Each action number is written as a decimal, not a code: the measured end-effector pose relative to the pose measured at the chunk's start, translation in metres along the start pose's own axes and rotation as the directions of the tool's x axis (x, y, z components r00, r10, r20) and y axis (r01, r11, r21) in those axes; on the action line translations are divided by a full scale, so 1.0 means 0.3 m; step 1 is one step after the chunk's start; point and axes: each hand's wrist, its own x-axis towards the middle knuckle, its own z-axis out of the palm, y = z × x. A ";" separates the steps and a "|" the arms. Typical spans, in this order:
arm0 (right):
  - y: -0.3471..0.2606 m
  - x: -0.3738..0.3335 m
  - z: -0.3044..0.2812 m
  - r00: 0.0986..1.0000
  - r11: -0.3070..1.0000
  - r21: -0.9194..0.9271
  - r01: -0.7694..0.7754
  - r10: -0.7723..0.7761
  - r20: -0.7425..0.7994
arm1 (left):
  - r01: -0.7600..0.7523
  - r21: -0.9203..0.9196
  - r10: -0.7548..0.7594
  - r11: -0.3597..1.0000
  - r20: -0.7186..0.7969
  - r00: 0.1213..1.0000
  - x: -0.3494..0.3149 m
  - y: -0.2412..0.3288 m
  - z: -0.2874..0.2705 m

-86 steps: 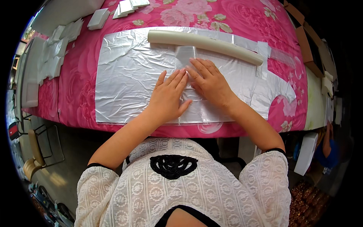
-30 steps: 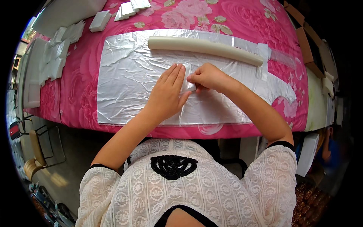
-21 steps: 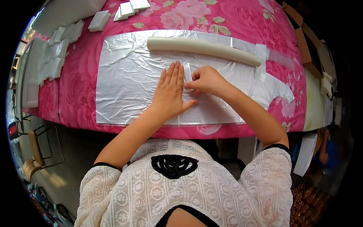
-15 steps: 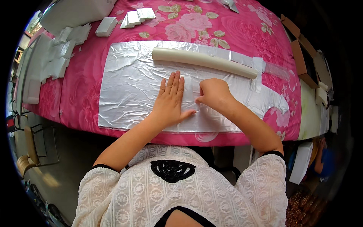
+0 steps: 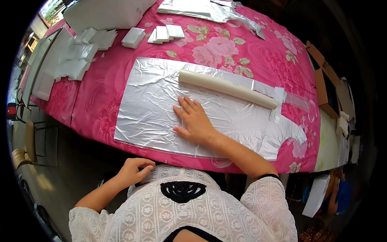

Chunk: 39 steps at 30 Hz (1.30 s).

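A stack of flat silver plastic bags (image 5: 153,117) with a handle-shaped cutout lies creased on the table. My right hand (image 5: 195,123) rests palm down on it, fingers spread, holding nothing. A long cream-coloured tube (image 5: 225,88) lies across the bags beyond that hand, a strip of clear tape (image 5: 278,103) beside its right end. My left hand (image 5: 137,171) is off the table, between its front edge and my lap. Its fingers curl toward the thumb, and whatever they may hold is hidden.
Small white packets (image 5: 133,37) and a spread pile of white pouches (image 5: 76,56) lie far left, near a white box (image 5: 105,18). More silver bags (image 5: 189,9) are at the back. Open cardboard boxes (image 5: 324,86) stand along the right edge. A chair (image 5: 30,139) is at left.
My left hand has lifted off the bags and come back to my lap. My right hand has moved left and opened from a pinch to lie flat. The view has shifted.
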 end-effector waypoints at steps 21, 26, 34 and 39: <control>-0.085 0.187 -0.115 0.970 0.906 0.348 0.240 -0.212 -0.117 | -0.281 0.615 0.630 0.737 -0.472 0.617 0.067 0.205 -0.141; 0.194 0.545 -0.190 0.924 0.569 0.816 -0.106 0.359 -0.131 | -0.266 0.696 0.659 0.667 -0.384 0.647 0.020 0.129 -0.150; 0.592 0.902 -0.140 0.770 0.834 0.135 -0.534 0.547 -0.330 | -0.117 0.616 0.493 0.779 -0.486 0.722 -0.035 0.065 -0.194; 0.537 0.801 -0.125 0.844 0.919 -0.087 -0.385 0.312 -0.437 | -0.186 0.584 0.491 0.790 -0.421 0.763 0.032 0.066 -0.174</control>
